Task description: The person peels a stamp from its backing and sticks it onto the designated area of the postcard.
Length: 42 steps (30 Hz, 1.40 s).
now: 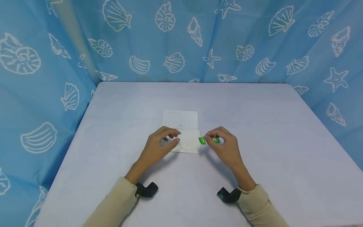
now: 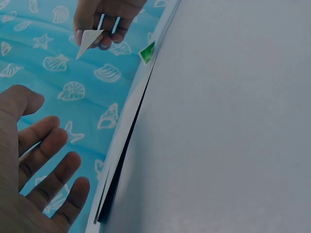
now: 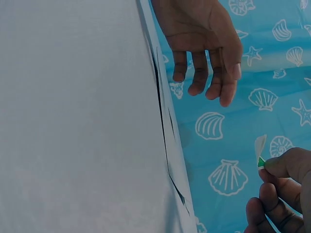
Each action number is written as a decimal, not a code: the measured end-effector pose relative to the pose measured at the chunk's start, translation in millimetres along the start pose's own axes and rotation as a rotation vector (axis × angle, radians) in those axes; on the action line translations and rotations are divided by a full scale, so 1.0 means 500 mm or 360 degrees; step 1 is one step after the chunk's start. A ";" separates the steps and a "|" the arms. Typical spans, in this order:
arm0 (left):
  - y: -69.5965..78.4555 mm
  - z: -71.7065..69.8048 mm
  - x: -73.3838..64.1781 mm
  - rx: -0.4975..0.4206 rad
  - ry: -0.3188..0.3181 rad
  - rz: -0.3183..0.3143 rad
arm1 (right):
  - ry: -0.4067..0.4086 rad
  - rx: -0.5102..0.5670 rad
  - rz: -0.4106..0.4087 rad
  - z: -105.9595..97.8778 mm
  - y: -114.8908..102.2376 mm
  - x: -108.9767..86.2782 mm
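My right hand (image 1: pixel 225 143) pinches a small green sticker (image 1: pixel 202 140) between thumb and forefinger, just off the right edge of a folded white card (image 1: pixel 190 142). In the right wrist view, the sticker's pale back (image 3: pixel 261 145) curls up from the fingertips. A second green piece (image 1: pixel 216 139) shows partly behind the right fingers, and in the left wrist view a green patch (image 2: pixel 147 52) appears low by the table surface. My left hand (image 1: pixel 158 143) hovers over the card's left side, its fingers loosely bent, with nothing in its grasp.
The card's far half (image 1: pixel 180 119) extends away past the crease on a table with a white cover (image 1: pixel 269 151). A blue curtain (image 1: pixel 187 44) with shell patterns hangs behind and along both sides. Dark wrist cameras (image 1: pixel 147 190) sit by the sleeve cuffs.
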<state>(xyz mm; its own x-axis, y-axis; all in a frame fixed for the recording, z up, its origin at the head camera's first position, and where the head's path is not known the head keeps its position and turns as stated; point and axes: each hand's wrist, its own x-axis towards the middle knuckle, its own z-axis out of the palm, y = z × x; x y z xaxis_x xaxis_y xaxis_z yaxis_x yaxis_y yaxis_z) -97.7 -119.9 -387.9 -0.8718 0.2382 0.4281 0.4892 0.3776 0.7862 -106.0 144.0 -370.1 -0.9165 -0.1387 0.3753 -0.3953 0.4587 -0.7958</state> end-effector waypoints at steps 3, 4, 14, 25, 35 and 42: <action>0.005 0.004 -0.003 -0.0018 0.0006 -0.0018 | -0.0018 0.0008 -0.0007 0.006 -0.003 -0.003; 0.006 0.005 -0.005 -0.0025 0.0005 -0.0018 | -0.0023 0.0003 -0.0003 0.008 -0.004 -0.004; 0.018 0.029 -0.017 -0.0070 -0.0020 0.0019 | -0.0015 0.0012 -0.0023 0.027 -0.010 -0.016; 0.027 0.039 -0.014 -0.0066 -0.0034 0.0010 | -0.0018 0.0098 -0.0149 0.038 -0.100 -0.024; 0.031 0.037 -0.009 -0.0053 -0.0016 0.0052 | -0.0098 0.0135 -0.0195 0.050 -0.101 -0.020; 0.027 0.039 -0.009 -0.0054 -0.0016 0.0079 | -0.0093 0.0115 -0.0230 0.064 -0.044 -0.015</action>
<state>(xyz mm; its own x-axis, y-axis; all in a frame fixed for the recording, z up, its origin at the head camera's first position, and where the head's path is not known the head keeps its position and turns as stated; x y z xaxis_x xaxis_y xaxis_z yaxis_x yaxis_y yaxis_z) -86.8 -98.5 -387.6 -0.8460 0.2649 0.4627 0.5306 0.3346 0.7788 -92.5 107.1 -370.7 -0.8509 -0.2506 0.4618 -0.5248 0.3660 -0.7685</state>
